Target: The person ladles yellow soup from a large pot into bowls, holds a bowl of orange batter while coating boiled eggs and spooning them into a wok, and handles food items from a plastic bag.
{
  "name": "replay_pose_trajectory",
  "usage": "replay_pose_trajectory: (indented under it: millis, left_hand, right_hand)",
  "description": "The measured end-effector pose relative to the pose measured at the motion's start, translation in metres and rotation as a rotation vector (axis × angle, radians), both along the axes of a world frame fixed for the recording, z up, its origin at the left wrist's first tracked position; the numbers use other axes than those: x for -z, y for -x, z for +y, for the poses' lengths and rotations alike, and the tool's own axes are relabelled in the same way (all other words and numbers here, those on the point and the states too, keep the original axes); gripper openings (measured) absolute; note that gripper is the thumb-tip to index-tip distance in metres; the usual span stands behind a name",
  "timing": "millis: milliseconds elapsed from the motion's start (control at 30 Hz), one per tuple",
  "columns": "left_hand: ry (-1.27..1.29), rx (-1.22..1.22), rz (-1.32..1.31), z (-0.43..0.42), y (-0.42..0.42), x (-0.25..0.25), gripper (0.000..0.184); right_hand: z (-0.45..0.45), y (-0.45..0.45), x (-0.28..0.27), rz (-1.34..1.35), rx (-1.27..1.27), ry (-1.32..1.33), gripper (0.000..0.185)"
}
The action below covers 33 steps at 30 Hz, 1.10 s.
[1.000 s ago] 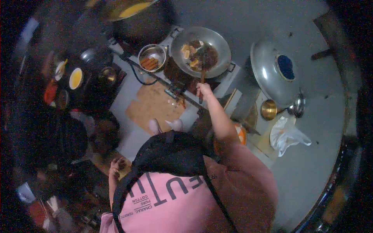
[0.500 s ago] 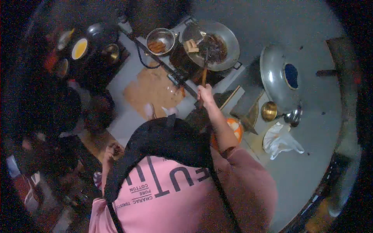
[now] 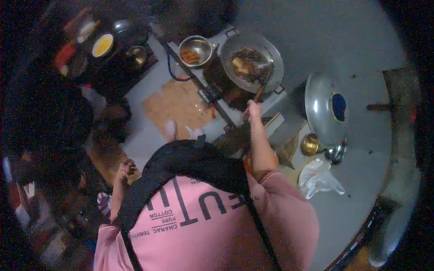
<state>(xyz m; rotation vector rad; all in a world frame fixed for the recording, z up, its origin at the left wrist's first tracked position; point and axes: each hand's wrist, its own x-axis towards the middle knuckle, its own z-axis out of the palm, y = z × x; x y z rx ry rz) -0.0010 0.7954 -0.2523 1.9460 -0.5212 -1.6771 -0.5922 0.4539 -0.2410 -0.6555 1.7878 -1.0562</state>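
Note:
My right hand [image 3: 254,109] is closed round the wooden handle of a long-handled stirring utensil [image 3: 259,94]. Its far end reaches into a wide metal wok [image 3: 276,54]; the tip is hard to make out against the contents. Inside lies a dark, glistening mixture [image 3: 260,67] with paler yellowish pieces [image 3: 242,67]. Away at lower left, my left hand [image 3: 128,167] hangs beside my body, its fingers loosely bent and apart, with nothing visible in them.
Left of the wok stands a steel bowl [image 3: 199,45] with orange-brown pieces. Yellow contents fill a bowl [image 3: 103,45] at upper left. To the right are a large metal lid or basin [image 3: 316,99], a brass pot [image 3: 310,144] and a white plastic bag [image 3: 320,178]. A bar [image 3: 210,95] crosses before the wok.
My right hand has shifted right and slightly nearer me with the utensil. The pale pieces, earlier at the wok's left side, now lie among the dark mixture. The view has moved slightly.

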Motion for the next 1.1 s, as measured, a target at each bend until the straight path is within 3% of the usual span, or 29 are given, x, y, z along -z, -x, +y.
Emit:
replay_pose_trajectory:
  millis: [33, 67, 100, 133, 167, 200, 300, 333, 367, 400, 433, 467, 500, 533, 567, 600, 700, 767, 833, 900, 1000, 1100]
  left_hand:
    - [0.104, 0.094, -0.016, -0.002, 0.006, -0.019, 0.019]
    - [0.108, 0.067, -0.036, -0.001, 0.01, -0.019, 0.019]
    - [-0.047, -0.027, -0.078, 0.0, 0.011, -0.012, 0.019]
    - [-0.199, -0.129, -0.118, -0.002, 0.013, -0.013, 0.018]
    - [-0.143, 0.044, -0.177, -0.026, 0.041, -0.085, 0.018]
    - [-0.143, 0.004, -0.2, -0.028, 0.039, -0.091, 0.018]
    - [-0.1, 0.061, -0.15, -0.025, 0.036, -0.076, 0.023]
    - [-0.244, -0.167, -0.116, -0.028, 0.042, -0.066, 0.025]
    - [-0.243, -0.147, -0.108, -0.026, 0.04, -0.064, 0.025]
    - [-0.192, -0.086, -0.121, -0.032, 0.047, -0.082, 0.026]
    - [-0.143, -0.017, -0.131, -0.043, 0.056, -0.088, 0.027]
    - [-0.143, 0.019, -0.116, -0.045, 0.056, -0.074, 0.027]
    - [-0.161, -0.009, -0.066, -0.041, 0.048, -0.053, 0.027]
    - [-0.181, -0.04, -0.018, -0.038, 0.041, -0.035, 0.027]
    - [-0.183, -0.013, -0.006, -0.032, 0.036, -0.024, 0.027]
    - [-0.108, -0.034, 0.011, -0.026, 0.032, -0.014, 0.027]
    - [-0.103, -0.004, -0.016, -0.033, 0.041, -0.019, 0.027]
    - [0.037, -0.002, 0.035, -0.025, 0.034, -0.011, 0.027]
    - [0.045, -0.005, 0.05, -0.022, 0.03, -0.003, 0.027]
    - [0.053, -0.012, 0.065, -0.022, 0.028, 0.001, 0.027]
    - [0.041, 0.085, 0.053, -0.026, 0.029, -0.003, 0.024]
    - [0.074, -0.009, 0.075, -0.03, 0.036, -0.01, 0.021]
  right_hand:
    - [-0.001, -0.007, -0.021, -0.107, 0.111, -0.031, 0.012]
    - [-0.011, 0.005, -0.013, 0.02, -0.052, -0.091, 0.013]
    - [-0.02, 0.011, 0.005, -0.065, -0.017, -0.089, 0.015]
    - [-0.019, 0.003, -0.024, 0.027, -0.056, -0.084, 0.016]
    - [-0.033, 0.027, 0.006, -0.224, -0.106, -0.189, 0.017]
    - [-0.022, 0.007, -0.023, -0.231, -0.067, -0.077, 0.02]
    - [-0.017, -0.003, -0.029, -0.36, -0.14, -0.135, 0.021]
    - [-0.012, -0.007, -0.03, -0.283, -0.179, -0.148, 0.021]
    - [-0.005, -0.004, -0.031, -0.202, -0.205, -0.159, 0.021]
    - [0.001, 0.001, -0.027, -0.423, -0.211, -0.194, 0.021]
    - [0.01, -0.006, -0.036, -0.386, -0.175, -0.117, 0.02]
    - [0.016, -0.015, -0.057, -0.219, -0.221, -0.188, 0.019]
    - [0.014, -0.003, -0.032, -0.286, -0.328, -0.2, 0.018]
    - [0.02, -0.007, -0.043, -0.427, -0.249, -0.159, 0.019]
    - [0.025, -0.008, -0.043, -0.19, -0.359, -0.133, 0.017]
    - [0.032, -0.014, -0.068, -0.269, -0.333, -0.165, 0.017]
    - [0.04, -0.012, -0.068, -0.24, -0.334, -0.204, 0.017]
    - [0.049, -0.01, -0.048, -0.204, -0.302, -0.165, 0.018]
    - [0.06, -0.015, -0.048, -0.019, -0.285, -0.06, 0.016]
    - [0.071, -0.016, -0.052, -0.021, -0.222, 0.035, 0.011]
    - [0.077, -0.013, -0.064, -0.115, -0.222, 0.018, 0.009]
    - [0.075, -0.006, -0.077, -0.196, -0.241, -0.096, 0.008]
